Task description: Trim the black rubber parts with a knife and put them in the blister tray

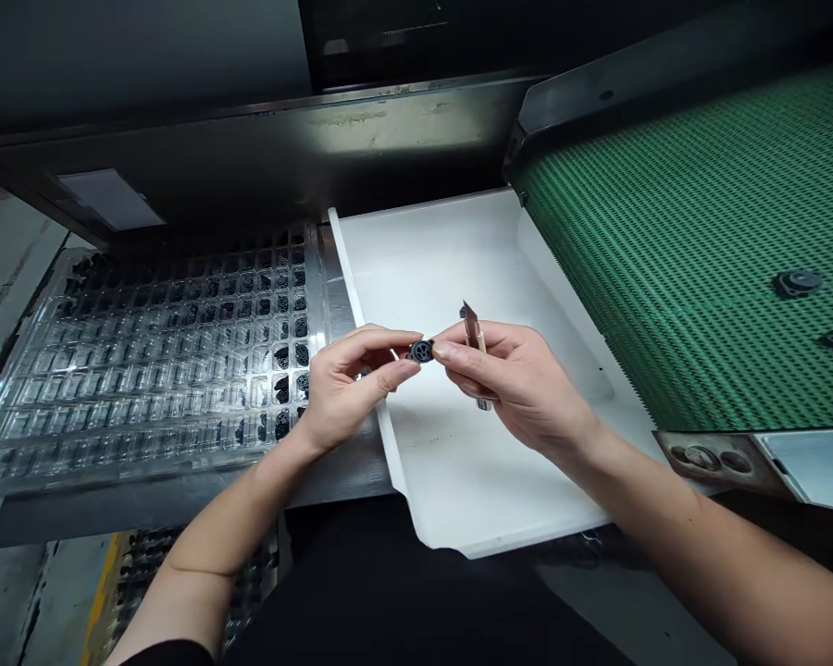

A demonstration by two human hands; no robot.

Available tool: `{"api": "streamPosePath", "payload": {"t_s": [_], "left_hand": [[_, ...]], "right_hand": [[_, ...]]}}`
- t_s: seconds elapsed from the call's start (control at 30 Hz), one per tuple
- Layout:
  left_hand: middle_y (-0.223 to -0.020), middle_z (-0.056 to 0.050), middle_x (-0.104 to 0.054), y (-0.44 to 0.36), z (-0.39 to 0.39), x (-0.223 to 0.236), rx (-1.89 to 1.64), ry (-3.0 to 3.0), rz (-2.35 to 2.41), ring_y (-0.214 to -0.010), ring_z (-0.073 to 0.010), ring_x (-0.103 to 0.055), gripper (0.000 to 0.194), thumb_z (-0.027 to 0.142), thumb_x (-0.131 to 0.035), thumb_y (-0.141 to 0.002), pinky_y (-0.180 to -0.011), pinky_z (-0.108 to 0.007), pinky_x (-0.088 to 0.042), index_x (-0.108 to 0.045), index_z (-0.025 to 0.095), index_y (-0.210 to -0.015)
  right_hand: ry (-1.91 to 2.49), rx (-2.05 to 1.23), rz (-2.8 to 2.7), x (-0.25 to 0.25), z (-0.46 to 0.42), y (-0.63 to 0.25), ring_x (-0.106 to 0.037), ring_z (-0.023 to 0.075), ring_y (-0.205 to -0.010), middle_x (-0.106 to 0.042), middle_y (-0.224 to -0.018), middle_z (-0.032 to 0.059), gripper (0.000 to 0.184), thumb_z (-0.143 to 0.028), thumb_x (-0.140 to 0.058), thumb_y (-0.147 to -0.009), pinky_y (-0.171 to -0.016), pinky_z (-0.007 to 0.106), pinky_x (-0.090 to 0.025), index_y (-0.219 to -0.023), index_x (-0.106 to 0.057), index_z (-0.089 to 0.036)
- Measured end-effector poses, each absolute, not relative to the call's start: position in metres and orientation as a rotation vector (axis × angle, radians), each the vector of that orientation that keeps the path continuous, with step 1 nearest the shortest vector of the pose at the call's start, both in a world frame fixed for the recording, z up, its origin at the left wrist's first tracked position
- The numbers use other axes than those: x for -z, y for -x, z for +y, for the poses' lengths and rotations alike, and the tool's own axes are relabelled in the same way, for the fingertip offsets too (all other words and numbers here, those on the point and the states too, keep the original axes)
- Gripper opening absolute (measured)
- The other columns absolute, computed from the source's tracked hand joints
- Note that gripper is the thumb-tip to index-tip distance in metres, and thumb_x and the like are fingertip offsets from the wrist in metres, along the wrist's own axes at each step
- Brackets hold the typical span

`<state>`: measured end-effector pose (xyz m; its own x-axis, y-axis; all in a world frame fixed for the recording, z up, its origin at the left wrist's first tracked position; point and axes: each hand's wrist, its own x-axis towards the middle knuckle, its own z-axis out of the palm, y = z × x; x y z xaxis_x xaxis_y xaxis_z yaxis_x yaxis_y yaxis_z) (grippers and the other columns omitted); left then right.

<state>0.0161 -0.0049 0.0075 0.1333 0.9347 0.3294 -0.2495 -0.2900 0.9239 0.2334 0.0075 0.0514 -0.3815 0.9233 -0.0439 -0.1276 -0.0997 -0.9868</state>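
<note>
Over the white tray, a small round black plastic part (423,351) with a spoked face is held between both hands. My left hand (351,375) is closed, its thumb and forefinger pinching the part's left side. From the right, the thumb and forefinger of my right hand (514,375) touch its edge. A slim knife-like tool (473,331) with a brownish flat piece and a pale metal body stands upright within my right hand's fingers. Its exact kind is unclear. The part's underside is hidden.
A white tray (451,240) with a raised rim lies beneath the hands. To the left are stacked clear blister trays (180,370) with black parts in several pockets. On the right, a green mesh conveyor belt (701,203) carries black parts (798,282). A metal machine frame (403,125) crosses behind.
</note>
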Motion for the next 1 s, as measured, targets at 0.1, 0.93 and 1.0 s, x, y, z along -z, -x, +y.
{"api": "streamPosePath", "payload": {"t_s": [0.1,0.93,1.0], "left_hand": [[-0.102,-0.005,-0.079,-0.017,-0.005,-0.008,-1.399,-1.324,0.755,-0.073,-0.0084,-0.069,0.027,0.021,-0.094,-0.097,-0.065,-0.019,-0.055,-0.093,0.033,-0.121],[-0.097,-0.007,-0.086,-0.01,0.005,-0.021,-1.153,-0.779,0.548,-0.081,-0.0163,-0.085,0.018,0.03,-0.1,-0.092,-0.076,-0.019,-0.071,-0.093,0.025,-0.108],[-0.099,-0.007,-0.087,-0.01,0.004,-0.021,-1.175,-0.775,0.554,-0.083,-0.0157,-0.085,0.017,0.031,-0.098,-0.094,-0.078,-0.019,-0.071,-0.093,0.026,-0.11]], "right_hand": [[0.922,-1.61,-1.341,-0.052,0.008,-0.234,-0.034,0.0095,-0.06,-0.042,-0.063,-0.0032,0.033,-0.047,-0.097,-0.096,-0.053,0.024,-0.025,-0.093,-0.084,-0.016],[0.813,-0.597,-1.922,-0.046,0.0,-0.238,-0.061,0.0122,-0.077,-0.072,-0.1,0.0034,0.024,-0.031,-0.064,-0.124,-0.068,0.03,-0.048,-0.139,-0.074,-0.016],[0.79,-0.478,-1.979,-0.045,0.001,-0.238,-0.067,0.0121,-0.082,-0.076,-0.104,0.0032,0.021,-0.021,-0.066,-0.122,-0.072,0.029,-0.051,-0.141,-0.074,-0.016]]}}
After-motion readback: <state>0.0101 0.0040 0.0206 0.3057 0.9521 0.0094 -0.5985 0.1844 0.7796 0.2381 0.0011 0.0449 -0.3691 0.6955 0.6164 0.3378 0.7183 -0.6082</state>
